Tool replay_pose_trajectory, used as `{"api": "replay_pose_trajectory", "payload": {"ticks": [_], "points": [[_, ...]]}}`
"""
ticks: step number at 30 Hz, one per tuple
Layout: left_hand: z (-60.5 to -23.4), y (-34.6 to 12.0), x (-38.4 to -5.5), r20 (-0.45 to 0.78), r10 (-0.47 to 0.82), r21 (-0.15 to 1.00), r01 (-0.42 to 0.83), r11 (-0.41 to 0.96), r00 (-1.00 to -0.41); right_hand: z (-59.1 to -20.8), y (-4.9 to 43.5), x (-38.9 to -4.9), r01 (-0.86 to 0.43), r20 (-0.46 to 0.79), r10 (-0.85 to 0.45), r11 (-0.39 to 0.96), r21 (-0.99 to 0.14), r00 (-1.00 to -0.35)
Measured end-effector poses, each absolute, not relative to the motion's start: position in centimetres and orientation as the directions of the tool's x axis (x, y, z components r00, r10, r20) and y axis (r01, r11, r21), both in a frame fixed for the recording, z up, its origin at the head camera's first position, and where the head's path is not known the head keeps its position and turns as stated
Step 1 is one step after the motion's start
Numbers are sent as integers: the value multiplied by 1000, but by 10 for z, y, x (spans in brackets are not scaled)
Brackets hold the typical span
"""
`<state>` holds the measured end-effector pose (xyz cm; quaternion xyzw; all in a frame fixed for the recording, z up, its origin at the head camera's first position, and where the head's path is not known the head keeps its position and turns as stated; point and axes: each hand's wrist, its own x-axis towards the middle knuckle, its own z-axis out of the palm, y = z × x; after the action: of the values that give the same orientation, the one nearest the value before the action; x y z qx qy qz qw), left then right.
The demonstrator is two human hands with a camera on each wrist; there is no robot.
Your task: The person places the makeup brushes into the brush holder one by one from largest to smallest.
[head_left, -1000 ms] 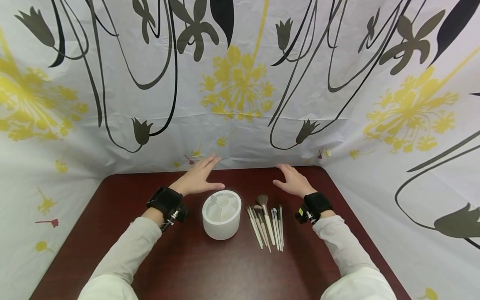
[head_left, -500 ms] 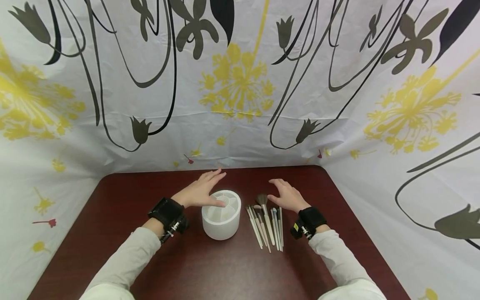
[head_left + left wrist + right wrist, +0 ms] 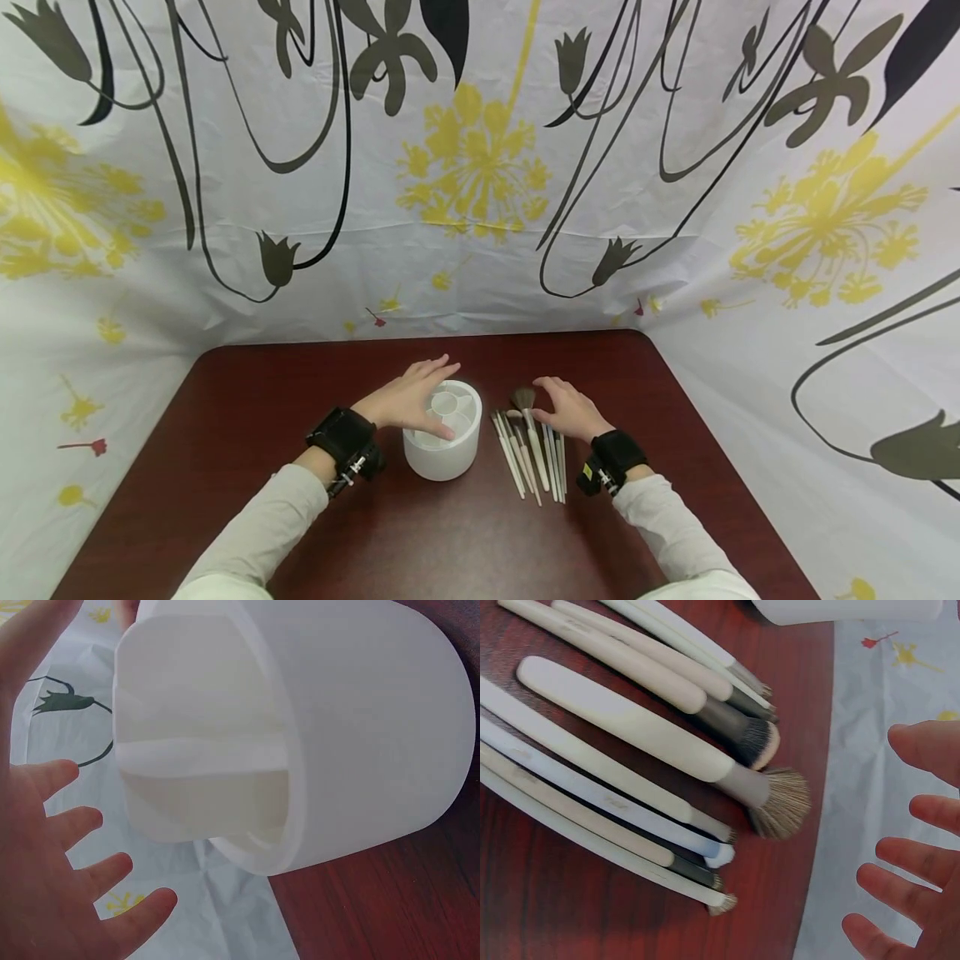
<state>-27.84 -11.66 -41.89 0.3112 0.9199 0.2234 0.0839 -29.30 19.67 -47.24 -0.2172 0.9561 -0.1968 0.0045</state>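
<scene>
A round white brush holder (image 3: 442,458) with inner dividers stands upright on the table. Over its left rim spreads my left hand (image 3: 408,402), fingers apart; in the left wrist view the hand (image 3: 52,870) is near the holder's open top, and nothing lies in its palm. Several makeup brushes (image 3: 529,458) with pale handles lie side by side to the right, bristles toward the far edge. My right hand (image 3: 572,410) hovers by their bristle end, fingers spread. In the right wrist view a gap shows between this hand (image 3: 930,862) and the large fluffy brush (image 3: 630,727).
The dark red wooden table (image 3: 420,550) has rounded far corners. A white curtain (image 3: 480,275) with yellow, grey and black flower prints hangs behind it and along both sides. Each wrist carries a black camera strap.
Both hands have come down and nearer the body, the left over the holder and the right in beside the brushes. The holder and brushes lie where they were.
</scene>
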Motion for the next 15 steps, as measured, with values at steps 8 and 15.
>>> {"api": "replay_pose_trajectory", "payload": {"ticks": [8,15], "points": [[-428,-115,-280,-41,607,481,517,708,-794,-487,193,-288,-374,46,-391,831,-411,-919],[-433,-113,-279,-55,612,485,515,707,-789,-502,191,-286,-375,53,-397,805,-460,-916]]}}
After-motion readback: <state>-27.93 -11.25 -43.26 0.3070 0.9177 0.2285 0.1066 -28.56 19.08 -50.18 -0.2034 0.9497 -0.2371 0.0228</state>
